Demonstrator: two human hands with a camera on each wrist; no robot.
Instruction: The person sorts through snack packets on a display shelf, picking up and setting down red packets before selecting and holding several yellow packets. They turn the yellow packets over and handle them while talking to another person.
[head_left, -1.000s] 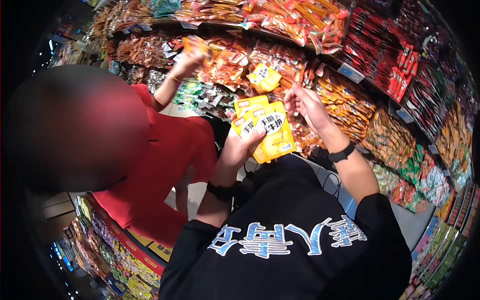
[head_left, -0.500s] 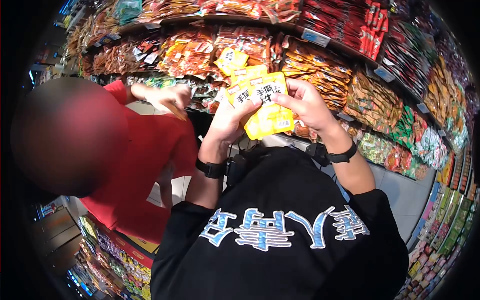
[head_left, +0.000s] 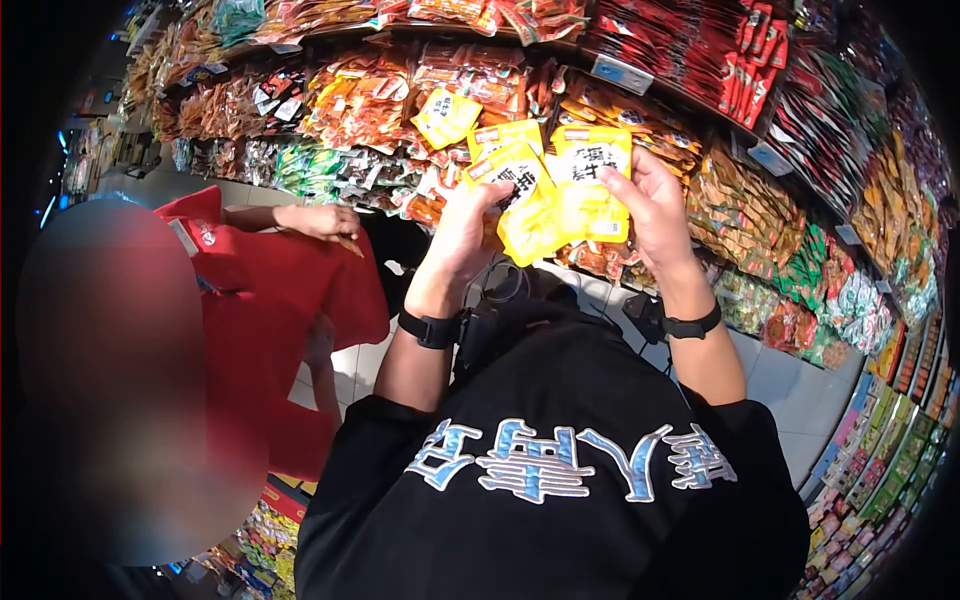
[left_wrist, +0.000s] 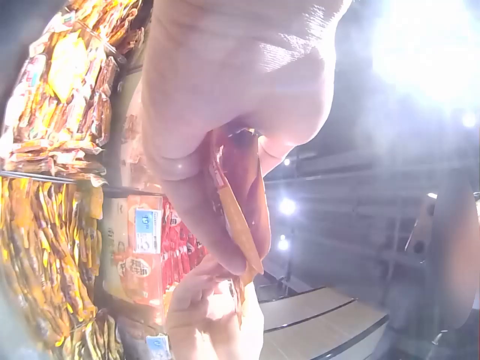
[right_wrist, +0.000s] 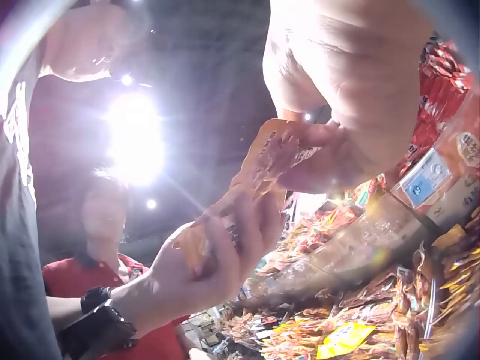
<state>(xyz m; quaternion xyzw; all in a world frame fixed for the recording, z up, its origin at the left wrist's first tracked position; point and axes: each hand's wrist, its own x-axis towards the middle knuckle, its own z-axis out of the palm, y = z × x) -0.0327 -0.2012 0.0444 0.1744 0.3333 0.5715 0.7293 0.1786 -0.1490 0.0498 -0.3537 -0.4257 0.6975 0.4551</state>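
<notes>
In the head view my left hand [head_left: 460,228] pinches a small fan of yellow snack packets [head_left: 528,225] with black lettering, thumb across their front. Beside it my right hand [head_left: 657,212] grips another yellow packet [head_left: 595,212] by its right side, thumb on the printed face. The two lots overlap slightly at their inner edges. From the left wrist view, packet edges [left_wrist: 238,217] show between the left thumb and fingers. In the right wrist view the packet [right_wrist: 264,154] is pinched at its end. A further yellow packet [head_left: 447,118] lies on the shelf goods behind.
Tiered shelves hold heaps of wrapped snacks, with red packets [head_left: 665,60] at the upper right and orange ones [head_left: 360,95] at the back. A price tag [head_left: 622,73] hangs on the shelf edge. Close at the left stands a person in a red shirt [head_left: 275,330].
My right hand came in from the right, took hold of a front packet and drew it rightward from the fan. The person in red lowered an arm from the shelf.
</notes>
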